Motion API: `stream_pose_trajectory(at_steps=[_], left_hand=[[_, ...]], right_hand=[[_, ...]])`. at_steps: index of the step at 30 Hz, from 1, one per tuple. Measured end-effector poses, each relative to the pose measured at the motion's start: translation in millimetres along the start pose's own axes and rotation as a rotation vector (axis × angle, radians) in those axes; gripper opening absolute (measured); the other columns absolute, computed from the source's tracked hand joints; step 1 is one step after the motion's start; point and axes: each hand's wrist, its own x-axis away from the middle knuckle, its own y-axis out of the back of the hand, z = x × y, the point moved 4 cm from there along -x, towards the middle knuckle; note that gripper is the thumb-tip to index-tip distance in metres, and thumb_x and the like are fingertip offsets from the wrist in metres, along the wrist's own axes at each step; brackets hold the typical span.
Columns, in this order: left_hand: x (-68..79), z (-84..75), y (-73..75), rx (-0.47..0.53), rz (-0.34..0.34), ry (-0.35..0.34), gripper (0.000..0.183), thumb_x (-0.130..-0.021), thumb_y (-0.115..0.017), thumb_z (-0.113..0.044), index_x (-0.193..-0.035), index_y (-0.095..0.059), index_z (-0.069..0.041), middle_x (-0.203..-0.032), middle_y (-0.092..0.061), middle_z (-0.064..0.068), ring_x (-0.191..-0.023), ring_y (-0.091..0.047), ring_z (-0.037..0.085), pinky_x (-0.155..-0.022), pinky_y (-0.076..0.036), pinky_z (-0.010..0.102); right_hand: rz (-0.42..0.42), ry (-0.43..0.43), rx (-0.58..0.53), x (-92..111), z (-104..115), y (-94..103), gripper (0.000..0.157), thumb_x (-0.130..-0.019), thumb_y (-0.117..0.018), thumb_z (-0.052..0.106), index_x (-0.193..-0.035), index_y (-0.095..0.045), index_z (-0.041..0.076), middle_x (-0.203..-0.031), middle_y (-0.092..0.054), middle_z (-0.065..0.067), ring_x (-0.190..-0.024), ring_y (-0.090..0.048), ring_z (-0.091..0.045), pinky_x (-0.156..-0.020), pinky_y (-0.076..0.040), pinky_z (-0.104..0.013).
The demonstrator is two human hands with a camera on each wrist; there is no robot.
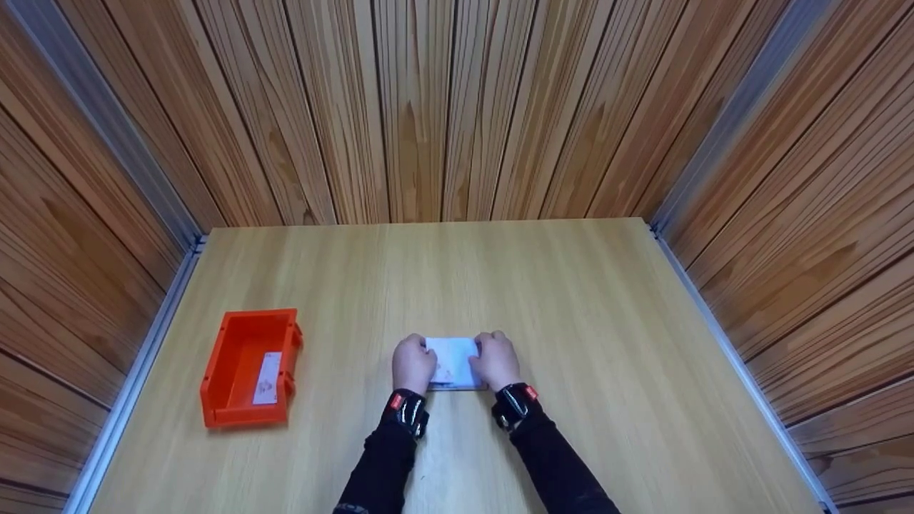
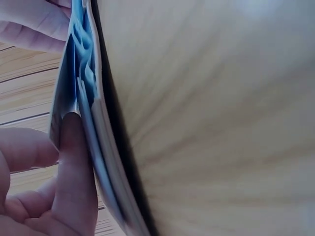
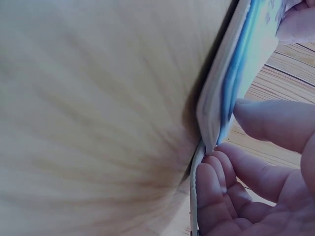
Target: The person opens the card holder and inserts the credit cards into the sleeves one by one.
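A small flat packet with a white printed cover (image 1: pixel 453 359) lies low at the table's front middle, between both hands. Its layered edge (image 2: pixel 101 118) shows in the left wrist view, with crumpled light-blue sheeting between the cover and the thicker layers. The left hand (image 1: pixel 414 363) pinches the cover's near left corner, one fingertip tucked in the gap beneath it. At the right side, the right hand (image 1: pixel 498 360) grips the packet, its thumb (image 3: pixel 270 120) on the cover and curled fingers at the edge. Parts of both sides are hidden by the hands.
An orange open bin (image 1: pixel 243 357) stands on the table to the left, with a white printed card (image 1: pixel 268 378) inside along its right side. Wood-panelled walls (image 1: pixel 414 114) and metal rails (image 1: pixel 742 350) bound the wooden table (image 1: pixel 571 300).
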Motion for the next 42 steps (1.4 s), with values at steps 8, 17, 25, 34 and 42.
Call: stream_pose_trajectory(at_steps=[8, 17, 25, 34, 42], left_hand=[[1.1, -4.8, 1.5, -0.072, 0.011, -0.010, 0.006, -0.078, -0.068, 0.001, -0.081, -0.065, 0.003, -0.076, -0.062, 0.014, -0.076, -0.062, 0.034, -0.071, -0.048, 0.048], [0.6, -7.4, -1.6, -0.099, 0.017, -0.028, 0.007, -0.079, -0.071, 0.000, -0.077, -0.064, 0.003, -0.073, -0.062, 0.014, -0.072, -0.062, 0.034, -0.068, -0.048, 0.048], [2.5, -10.0, -7.1, -0.097, 0.042, -0.018, 0.008, -0.080, -0.072, -0.001, -0.079, -0.064, 0.003, -0.076, -0.063, 0.014, -0.074, -0.062, 0.033, -0.070, -0.049, 0.047], [5.6, -17.1, -13.8, -0.126, 0.068, -0.076, 0.012, -0.080, -0.074, -0.003, -0.077, -0.063, 0.000, -0.073, -0.064, 0.011, -0.070, -0.061, 0.029, -0.066, -0.049, 0.044], [9.0, -22.8, -17.2, -0.116, 0.081, -0.136, 0.015, -0.078, -0.073, -0.002, -0.072, -0.060, 0.000, -0.071, -0.060, 0.011, -0.069, -0.059, 0.030, -0.065, -0.047, 0.045]], right_hand=[[-0.021, 0.024, 0.001, 1.1, 0.7, 1.8, 0.034, -0.079, -0.077, 0.009, -0.108, -0.068, -0.005, -0.103, -0.059, -0.019, -0.098, -0.059, -0.036, -0.087, -0.047, -0.046], [-0.024, 0.032, 0.009, 1.0, 1.2, 2.1, 0.034, -0.079, -0.077, 0.009, -0.108, -0.068, -0.006, -0.103, -0.059, -0.020, -0.098, -0.059, -0.037, -0.087, -0.047, -0.047], [-0.016, 0.041, 0.026, 1.1, 1.5, 1.4, 0.032, -0.083, -0.076, 0.010, -0.110, -0.067, -0.005, -0.103, -0.059, -0.019, -0.096, -0.059, -0.036, -0.087, -0.048, -0.047], [-0.023, 0.047, 0.030, 0.7, 0.5, 1.2, 0.029, -0.084, -0.074, 0.008, -0.109, -0.068, -0.005, -0.103, -0.060, -0.020, -0.097, -0.060, -0.037, -0.087, -0.048, -0.047], [-0.093, 0.122, 0.052, 1.1, 1.4, 3.2, 0.022, -0.081, -0.075, 0.004, -0.100, -0.069, -0.006, -0.093, -0.061, -0.019, -0.088, -0.061, -0.037, -0.080, -0.050, -0.047]])
